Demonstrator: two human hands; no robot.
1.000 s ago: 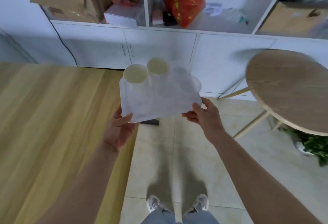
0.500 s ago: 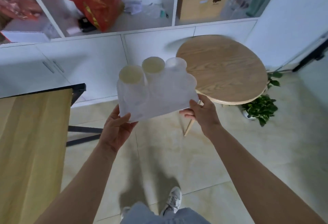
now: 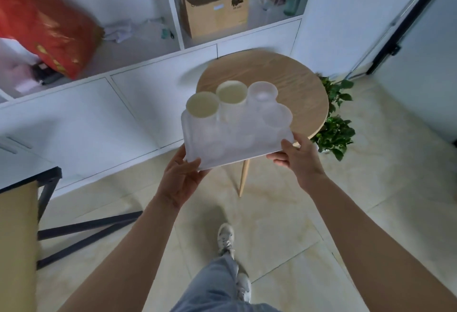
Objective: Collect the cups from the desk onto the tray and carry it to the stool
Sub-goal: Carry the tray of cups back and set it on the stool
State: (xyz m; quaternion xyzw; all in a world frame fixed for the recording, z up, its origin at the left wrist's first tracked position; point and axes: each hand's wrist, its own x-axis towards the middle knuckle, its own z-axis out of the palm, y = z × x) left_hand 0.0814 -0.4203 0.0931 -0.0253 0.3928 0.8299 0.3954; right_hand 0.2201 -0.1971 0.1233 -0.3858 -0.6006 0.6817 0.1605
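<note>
Hands carry a translucent white tray (image 3: 222,156) in the air, between them and just beyond the fingertips. The left hand (image 3: 181,179) grips the tray's near left corner, thumb on top and fingers beneath, forearm reaching up from the lower left. The right hand (image 3: 296,158) holds the near right edge, thumb over the rim, arm stretched from the lower right. Four cups stand on the tray's far side: two cream cups (image 3: 202,104) toward the left hand, side by side, and two frosted clear cups (image 3: 262,91) toward the right hand. Beyond and under the tray's far right part is a round wooden stool (image 3: 296,77). A potted green plant (image 3: 335,131) sits past the right hand, on the tiled floor (image 3: 284,213).
</note>
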